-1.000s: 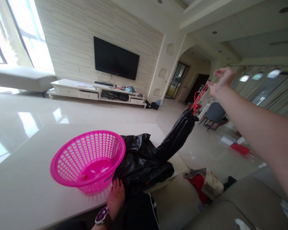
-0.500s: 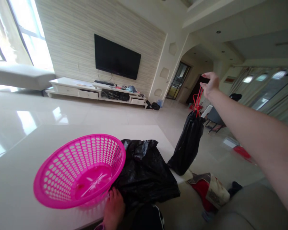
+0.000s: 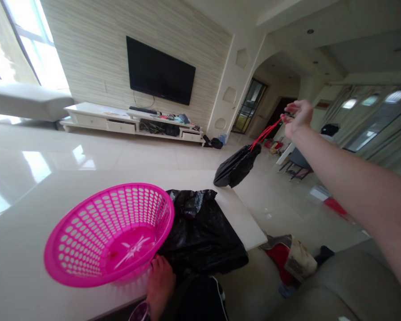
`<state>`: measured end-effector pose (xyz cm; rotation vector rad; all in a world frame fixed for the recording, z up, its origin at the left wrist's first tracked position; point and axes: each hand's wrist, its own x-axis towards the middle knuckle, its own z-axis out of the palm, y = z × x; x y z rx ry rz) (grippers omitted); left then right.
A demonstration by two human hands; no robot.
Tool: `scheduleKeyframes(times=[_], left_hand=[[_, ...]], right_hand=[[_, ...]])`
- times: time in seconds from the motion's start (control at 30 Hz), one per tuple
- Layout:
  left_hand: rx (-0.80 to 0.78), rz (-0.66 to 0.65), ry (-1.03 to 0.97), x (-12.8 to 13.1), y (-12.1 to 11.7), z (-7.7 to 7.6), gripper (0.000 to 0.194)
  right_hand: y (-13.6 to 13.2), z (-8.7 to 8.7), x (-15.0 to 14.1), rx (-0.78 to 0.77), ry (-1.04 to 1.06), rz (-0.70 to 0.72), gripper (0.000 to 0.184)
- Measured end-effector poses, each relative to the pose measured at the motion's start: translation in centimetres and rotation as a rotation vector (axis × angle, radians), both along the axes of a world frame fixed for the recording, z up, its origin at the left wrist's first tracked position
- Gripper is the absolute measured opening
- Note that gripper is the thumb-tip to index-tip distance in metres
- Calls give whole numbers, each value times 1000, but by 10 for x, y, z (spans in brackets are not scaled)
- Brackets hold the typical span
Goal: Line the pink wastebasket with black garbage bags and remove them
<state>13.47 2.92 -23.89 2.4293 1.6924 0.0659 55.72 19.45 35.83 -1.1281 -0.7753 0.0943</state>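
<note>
My right hand (image 3: 299, 118) is stretched out to the right, fingers curled at the ends of red drawstrings (image 3: 265, 134). From these strings hangs a filled black garbage bag (image 3: 237, 167), slanting left over the far right corner of the white table. My left hand (image 3: 161, 278) lies low at the table's near edge, between a pink plastic basket (image 3: 133, 203) and a flat black plastic bag (image 3: 203, 240). Its fingers are curled; what they grip, if anything, is hidden. The basket leans with its opening toward me and has nothing large inside.
The white table (image 3: 23, 258) carries the basket and the flat bag. A grey sofa (image 3: 347, 281) and a red and beige cloth item (image 3: 294, 258) are at right. Beyond stand a TV cabinet (image 3: 93, 120), a wall TV (image 3: 160, 71) and a chair (image 3: 299, 160). Someone in a dark cap (image 3: 329, 129) is partly visible behind my forearm.
The filled garbage bag has swung up and left, from hanging nearly upright beside the table to slanting over its corner. The right hand has shifted slightly right; the left hand stays by the basket.
</note>
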Motion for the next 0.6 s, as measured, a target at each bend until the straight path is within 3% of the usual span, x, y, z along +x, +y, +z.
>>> scheduleKeyframes(times=[0.17,0.33,0.5,0.6], left_hand=[[4,17,22,-4,-10,12,59],[7,28,31,-12,-21,12,64],[-4,-4,5,-27,-28,12,64],[-52,-33,31,-37,-33,18,64]], right_hand=[[-93,-63,15,-169,122,-55,23],[-179,-135,37,-294,148,-115,21],[-250,-209,46,-468,82,-110,7],[-285,-246,45,-601,-5,-102,9]])
